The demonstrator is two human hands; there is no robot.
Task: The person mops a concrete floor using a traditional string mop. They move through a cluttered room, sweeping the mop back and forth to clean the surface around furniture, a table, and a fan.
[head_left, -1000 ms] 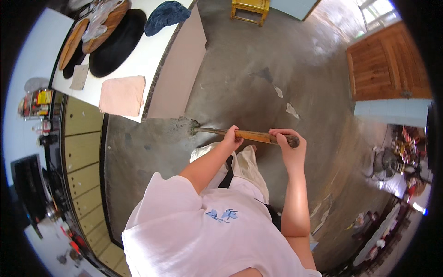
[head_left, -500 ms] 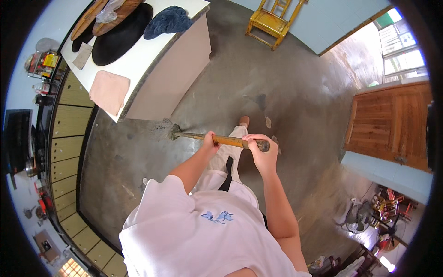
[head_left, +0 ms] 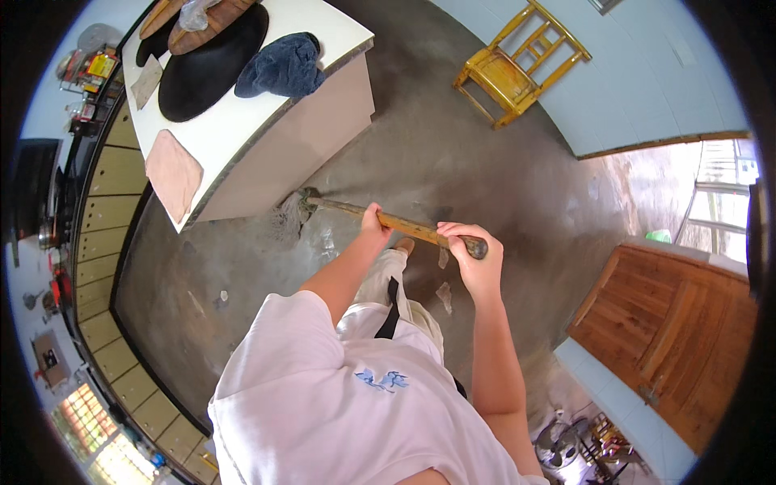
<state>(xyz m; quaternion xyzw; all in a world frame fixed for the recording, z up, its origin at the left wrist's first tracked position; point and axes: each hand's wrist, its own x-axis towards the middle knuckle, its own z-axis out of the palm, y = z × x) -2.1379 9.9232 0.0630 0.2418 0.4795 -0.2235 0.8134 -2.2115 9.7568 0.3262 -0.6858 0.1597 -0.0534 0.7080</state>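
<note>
Both of my hands hold a mop (head_left: 343, 208) by its wooden handle. My left hand (head_left: 374, 225) is wrapped round the middle of the handle. Near its thick dark end, my right hand (head_left: 475, 255) is closed with the fingers over the top. The grey stringy mop head (head_left: 292, 217) lies on the grey floor (head_left: 420, 153), close to the base of a white-topped counter (head_left: 242, 158). My foot (head_left: 405, 244) stands on the floor just beyond the handle.
On the counter lie a pink cloth (head_left: 173, 174), a dark blue cloth (head_left: 281, 66) and a round black board (head_left: 214, 69). A yellow wooden chair (head_left: 505, 77) stands at the far wall. Cabinets (head_left: 105, 259) line the left; a wooden door (head_left: 659, 331) and a fan (head_left: 558, 443) are at right.
The mop head has moved away from me, nearer the counter's base, and the handle slants more. My right hand has shifted slightly right. The whole view has turned, with the chair appearing lower.
</note>
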